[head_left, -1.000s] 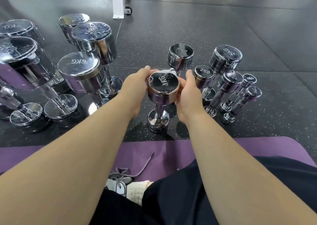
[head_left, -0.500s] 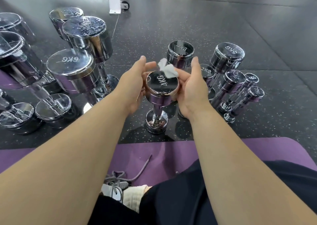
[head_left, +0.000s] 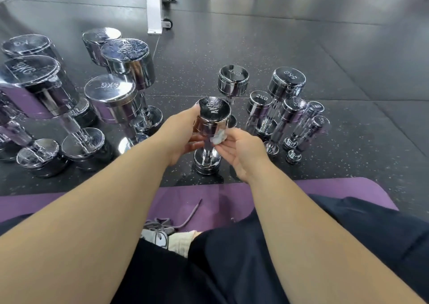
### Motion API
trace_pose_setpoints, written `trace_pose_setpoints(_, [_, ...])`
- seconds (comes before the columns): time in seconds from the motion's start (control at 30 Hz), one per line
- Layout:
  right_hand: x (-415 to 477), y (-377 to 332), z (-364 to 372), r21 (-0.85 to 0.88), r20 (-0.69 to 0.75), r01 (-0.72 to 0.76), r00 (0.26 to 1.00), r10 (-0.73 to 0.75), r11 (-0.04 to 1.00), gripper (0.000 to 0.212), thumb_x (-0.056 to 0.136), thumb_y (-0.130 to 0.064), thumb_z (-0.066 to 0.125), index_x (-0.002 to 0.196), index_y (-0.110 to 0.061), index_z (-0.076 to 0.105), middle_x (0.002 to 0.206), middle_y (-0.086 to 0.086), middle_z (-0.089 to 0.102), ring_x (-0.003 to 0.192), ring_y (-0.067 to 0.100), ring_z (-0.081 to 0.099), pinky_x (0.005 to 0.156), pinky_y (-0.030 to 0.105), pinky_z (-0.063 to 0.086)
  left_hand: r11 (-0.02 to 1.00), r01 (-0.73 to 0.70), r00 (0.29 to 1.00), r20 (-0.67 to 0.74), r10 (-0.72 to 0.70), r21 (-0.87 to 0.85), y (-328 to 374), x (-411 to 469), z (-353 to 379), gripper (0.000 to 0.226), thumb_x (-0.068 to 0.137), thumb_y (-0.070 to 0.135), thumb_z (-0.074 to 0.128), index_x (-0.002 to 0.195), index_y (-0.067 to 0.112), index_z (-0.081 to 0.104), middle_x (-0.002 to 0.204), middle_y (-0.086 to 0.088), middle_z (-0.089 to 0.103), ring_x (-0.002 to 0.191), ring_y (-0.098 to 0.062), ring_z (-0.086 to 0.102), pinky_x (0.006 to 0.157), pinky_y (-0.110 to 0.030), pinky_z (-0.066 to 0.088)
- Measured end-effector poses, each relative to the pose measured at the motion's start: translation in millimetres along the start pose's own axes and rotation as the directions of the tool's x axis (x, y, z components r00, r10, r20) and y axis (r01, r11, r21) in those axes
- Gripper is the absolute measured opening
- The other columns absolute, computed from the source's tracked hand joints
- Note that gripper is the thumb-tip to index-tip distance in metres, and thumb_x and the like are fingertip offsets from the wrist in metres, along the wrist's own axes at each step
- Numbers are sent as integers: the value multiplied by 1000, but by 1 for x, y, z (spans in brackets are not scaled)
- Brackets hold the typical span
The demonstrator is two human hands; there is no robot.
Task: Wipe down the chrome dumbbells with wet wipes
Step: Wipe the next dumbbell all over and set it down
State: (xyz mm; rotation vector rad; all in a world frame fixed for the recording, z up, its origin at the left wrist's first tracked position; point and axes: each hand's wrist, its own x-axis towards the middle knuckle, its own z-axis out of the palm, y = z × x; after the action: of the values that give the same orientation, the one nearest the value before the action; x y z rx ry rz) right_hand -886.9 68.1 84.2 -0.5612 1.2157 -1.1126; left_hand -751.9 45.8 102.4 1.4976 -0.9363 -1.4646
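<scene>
A chrome 4KG dumbbell point(head_left: 212, 115) stands on end on the black floor just beyond the purple mat. My left hand point(head_left: 183, 132) holds the left side of its upper head, thumb up by the rim. My right hand point(head_left: 241, 151) pinches a small crumpled white wet wipe point(head_left: 218, 138) and presses it against the lower right side of that head, just above the handle.
Large chrome dumbbells, one marked 6KG point(head_left: 111, 99), stand in a cluster at left. Smaller ones, 5KG point(head_left: 286, 83) down to 1KG point(head_left: 315, 111), crowd the right. A white wheeled equipment leg point(head_left: 154, 9) stands behind. The purple mat point(head_left: 209, 199) lies under my legs.
My right hand has carried the wipe from the top face of the 4KG dumbbell down to the lower side of its head. The left hand stays on the head.
</scene>
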Motion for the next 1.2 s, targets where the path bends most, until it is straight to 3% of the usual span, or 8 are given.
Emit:
trace_pose_setpoints(0.23, [8,-12,2,218,-14,-42,999,46,975,24,96,-17,58,114,-2,62,99,12,66,90,22,65,83,31,58,999,21,999,25,-20,-38,-3,5,-3,36,96,46,55,87,12,62,73,-5,68,62,-16,62,77,-35,58])
trace_pose_setpoints(0.33, [14,-18,6,184,33,-29,999,23,982,17,94,-20,64,103,-6,65,94,10,66,86,21,65,87,35,58,999,17,999,28,-16,-36,-2,16,-3,36,94,46,56,86,12,63,66,-2,69,63,-16,63,80,-38,60])
trace_pose_setpoints(0.47, [26,-17,9,196,43,37,998,-46,980,15,93,-17,66,84,-6,63,80,10,62,72,17,64,78,32,61,998,-23,999,25,24,-58,-2,33,-3,34,94,42,58,93,9,68,80,-6,71,71,-18,67,70,-31,58])
trace_pose_setpoints(0.6, [41,-14,15,186,26,98,994,-105,978,14,91,-20,67,91,-6,66,79,5,67,74,14,69,86,34,59,993,-52,999,0,53,-104,1,47,0,35,95,43,56,88,11,69,77,-4,71,66,-14,67,68,-30,58])
trace_pose_setpoints(0.77, [54,-21,13,262,-26,113,994,-110,958,10,92,-18,66,93,-10,71,86,4,71,77,13,68,78,28,59,992,-85,996,27,87,-91,7,59,14,35,99,39,53,83,12,68,68,0,70,62,-11,66,66,-27,60])
trace_pose_setpoints(0.97, [56,-24,15,142,-167,156,977,-131,978,23,93,-29,66,74,-17,62,62,-7,64,62,5,65,71,23,60,989,-57,998,27,61,-134,12,66,32,39,96,48,53,85,14,68,67,0,70,61,-12,66,74,-33,59])
trace_pose_setpoints(1.13, [49,-13,25,181,-238,111,969,-66,977,31,91,-37,68,95,-7,66,86,6,68,75,15,67,68,23,58,999,20,999,46,-18,-43,14,57,27,50,96,58,46,83,13,64,64,0,58,54,-13,56,70,-33,58])
trace_pose_setpoints(1.2, [38,-3,34,197,-186,66,982,-29,978,23,90,-28,70,89,-6,65,77,4,67,71,15,64,71,24,55,999,48,999,-21,-48,9,13,46,18,51,98,56,43,87,10,63,64,-1,54,52,-13,55,65,-32,58])
